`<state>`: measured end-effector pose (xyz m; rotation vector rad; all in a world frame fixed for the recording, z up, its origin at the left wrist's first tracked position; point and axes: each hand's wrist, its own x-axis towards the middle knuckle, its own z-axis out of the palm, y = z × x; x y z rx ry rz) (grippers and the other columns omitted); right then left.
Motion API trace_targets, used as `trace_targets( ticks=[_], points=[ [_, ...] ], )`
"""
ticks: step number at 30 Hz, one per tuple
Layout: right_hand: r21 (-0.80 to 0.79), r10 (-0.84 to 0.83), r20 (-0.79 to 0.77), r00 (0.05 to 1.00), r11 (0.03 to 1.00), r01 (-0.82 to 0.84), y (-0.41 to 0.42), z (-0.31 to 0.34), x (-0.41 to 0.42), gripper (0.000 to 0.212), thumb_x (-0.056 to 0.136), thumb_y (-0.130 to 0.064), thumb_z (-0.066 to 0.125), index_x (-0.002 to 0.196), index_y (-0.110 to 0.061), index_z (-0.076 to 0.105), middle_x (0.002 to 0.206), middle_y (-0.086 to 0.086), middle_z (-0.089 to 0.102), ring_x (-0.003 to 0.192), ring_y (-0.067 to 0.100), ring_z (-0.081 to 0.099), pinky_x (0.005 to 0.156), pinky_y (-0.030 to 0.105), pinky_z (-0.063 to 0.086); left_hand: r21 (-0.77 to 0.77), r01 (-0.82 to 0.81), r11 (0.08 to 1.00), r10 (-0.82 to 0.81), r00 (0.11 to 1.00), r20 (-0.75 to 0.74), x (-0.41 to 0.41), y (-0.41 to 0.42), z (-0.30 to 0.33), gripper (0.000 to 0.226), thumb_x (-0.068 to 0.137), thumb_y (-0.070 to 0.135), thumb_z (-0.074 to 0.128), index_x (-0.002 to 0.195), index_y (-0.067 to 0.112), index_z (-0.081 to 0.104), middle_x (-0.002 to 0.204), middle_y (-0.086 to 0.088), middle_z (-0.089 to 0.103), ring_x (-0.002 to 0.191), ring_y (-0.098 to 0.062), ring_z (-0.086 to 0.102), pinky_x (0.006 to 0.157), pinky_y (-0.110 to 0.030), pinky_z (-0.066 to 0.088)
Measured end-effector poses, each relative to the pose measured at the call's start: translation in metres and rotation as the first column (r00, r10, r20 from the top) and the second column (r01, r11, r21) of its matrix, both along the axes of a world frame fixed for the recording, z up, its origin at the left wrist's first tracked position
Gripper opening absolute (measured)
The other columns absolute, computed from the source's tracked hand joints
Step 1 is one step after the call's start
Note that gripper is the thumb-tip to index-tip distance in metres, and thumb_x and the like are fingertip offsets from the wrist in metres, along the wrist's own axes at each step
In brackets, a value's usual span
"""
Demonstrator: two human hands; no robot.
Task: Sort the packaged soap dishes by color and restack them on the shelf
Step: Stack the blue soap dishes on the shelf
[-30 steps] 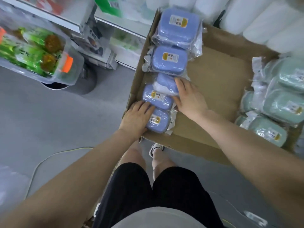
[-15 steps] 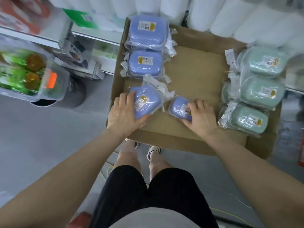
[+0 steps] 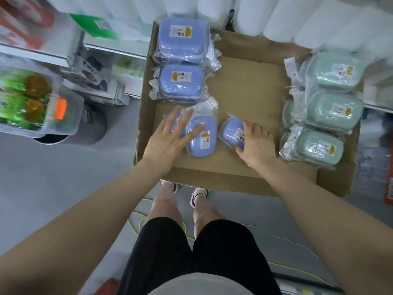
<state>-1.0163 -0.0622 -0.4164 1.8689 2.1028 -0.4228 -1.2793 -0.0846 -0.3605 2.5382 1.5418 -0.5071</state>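
Note:
A shallow cardboard tray (image 3: 251,90) holds packaged soap dishes. Blue ones are stacked along its left side: a far stack (image 3: 182,39) and a second stack (image 3: 180,81). A loose blue dish (image 3: 203,137) lies near the front, and my left hand (image 3: 170,139) rests over its left part with straight, spread fingers. To its right, my right hand (image 3: 255,143) grips another blue dish (image 3: 230,130) that stands tilted. Green dishes (image 3: 333,107) are piled along the tray's right side.
White rolls (image 3: 297,20) line the back behind the tray. At the left stands a clear bin (image 3: 72,111) with green packets, with shelving (image 3: 102,47) behind it. A yellow cable (image 3: 140,220) lies on the grey floor by my feet.
My left hand has let go of the blue dish it was gripping and now lies flat over it with fingers spread. My right hand still holds the other blue dish.

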Motion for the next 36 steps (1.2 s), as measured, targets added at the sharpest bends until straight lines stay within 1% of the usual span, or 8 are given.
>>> trace_targets(
  ticks=[5, 8, 11, 14, 18, 22, 27, 36],
  points=[
    [-0.013, 0.021, -0.040, 0.999, 1.000, -0.022, 0.002, -0.009, -0.002, 0.091, 0.079, -0.041, 0.073, 0.149, -0.012, 0.024, 0.133, 0.015, 0.047, 0.119, 0.035, 0.048, 0.097, 0.043, 0.037, -0.091, 0.534, 0.840, -0.537, 0.799, -0.271, 0.021, 0.028, -0.012, 0.089, 0.097, 0.022, 0.048, 0.149, 0.028, -0.024, 0.155, -0.005, -0.033, 0.141, -0.037, -0.029, 0.118, -0.049, -0.013],
    [-0.023, 0.011, -0.052, 0.999, 1.000, -0.012, 0.002, -0.012, -0.002, 0.092, 0.078, -0.039, 0.074, 0.150, -0.013, 0.023, 0.134, 0.015, 0.046, 0.119, 0.036, 0.048, 0.098, 0.043, 0.036, -0.217, 0.545, 0.810, -0.587, 0.739, -0.331, 0.037, 0.044, -0.013, 0.080, 0.099, 0.029, 0.046, 0.153, 0.026, -0.012, 0.161, -0.004, -0.016, 0.144, -0.035, -0.023, 0.118, -0.049, -0.012],
    [-0.035, -0.004, -0.047, 0.999, 0.999, 0.002, 0.003, -0.009, 0.000, 0.093, 0.076, -0.037, 0.075, 0.150, -0.013, 0.024, 0.133, 0.017, 0.046, 0.119, 0.038, 0.048, 0.100, 0.045, 0.036, -0.199, 0.499, 0.843, -0.537, 0.786, -0.307, 0.043, 0.049, -0.012, 0.081, 0.094, 0.023, 0.054, 0.154, 0.022, -0.001, 0.160, -0.010, 0.005, 0.148, -0.035, -0.010, 0.120, -0.046, -0.006],
    [-0.008, -0.027, -0.054, 0.998, 1.000, 0.026, 0.004, 0.002, 0.002, 0.093, 0.073, -0.035, 0.075, 0.149, -0.011, 0.027, 0.130, 0.019, 0.048, 0.115, 0.039, 0.049, 0.098, 0.047, 0.040, -0.085, 0.428, 0.900, -0.436, 0.878, -0.197, 0.032, 0.045, -0.013, 0.084, 0.082, 0.017, 0.068, 0.150, 0.017, 0.018, 0.152, -0.015, 0.024, 0.146, -0.037, 0.012, 0.121, -0.045, 0.005],
    [0.073, -0.046, -0.065, 0.997, 0.996, 0.050, 0.010, 0.032, 0.007, 0.092, 0.074, -0.037, 0.074, 0.149, -0.011, 0.027, 0.126, 0.018, 0.050, 0.112, 0.038, 0.050, 0.095, 0.047, 0.042, 0.089, 0.226, 0.970, -0.234, 0.968, 0.088, 0.012, 0.040, 0.000, 0.077, 0.054, 0.007, 0.083, 0.127, 0.009, 0.057, 0.116, -0.014, 0.059, 0.109, -0.036, 0.057, 0.101, -0.042, 0.042],
    [0.198, -0.041, -0.143, 0.989, 0.978, 0.069, 0.026, 0.074, 0.009, 0.092, 0.073, -0.040, 0.072, 0.149, -0.010, 0.029, 0.123, 0.017, 0.052, 0.111, 0.038, 0.051, 0.093, 0.048, 0.042, 0.000, -0.076, 0.997, 0.074, 0.973, 0.217, -0.005, 0.041, 0.034, 0.092, 0.065, 0.035, 0.086, 0.141, 0.009, 0.040, 0.129, -0.013, 0.049, 0.116, -0.034, 0.048, 0.101, -0.041, 0.040],
    [0.422, 0.099, -0.257, 0.961, 0.906, 0.019, 0.048, 0.134, -0.003, 0.086, 0.069, -0.046, 0.056, 0.143, -0.006, 0.038, 0.112, 0.016, 0.056, 0.100, 0.039, 0.054, 0.083, 0.047, 0.047, 0.079, -0.386, 0.919, 0.326, 0.856, 0.401, -0.026, 0.045, 0.088, 0.094, 0.071, 0.055, 0.075, 0.142, 0.009, 0.035, 0.128, -0.014, 0.045, 0.115, -0.035, 0.045, 0.096, -0.044, 0.041],
    [0.670, 0.440, -0.135, 0.888, 0.700, -0.245, 0.115, 0.275, -0.071, 0.086, 0.076, -0.051, 0.060, 0.148, -0.011, 0.034, 0.122, 0.016, 0.055, 0.106, 0.038, 0.052, 0.089, 0.046, 0.040, 0.409, -0.598, 0.689, 0.264, 0.733, 0.627, -0.105, 0.083, 0.198, 0.081, 0.067, 0.045, 0.053, 0.134, 0.002, 0.042, 0.122, -0.018, 0.049, 0.106, -0.041, 0.050, 0.093, -0.046, 0.041]
  ],
)
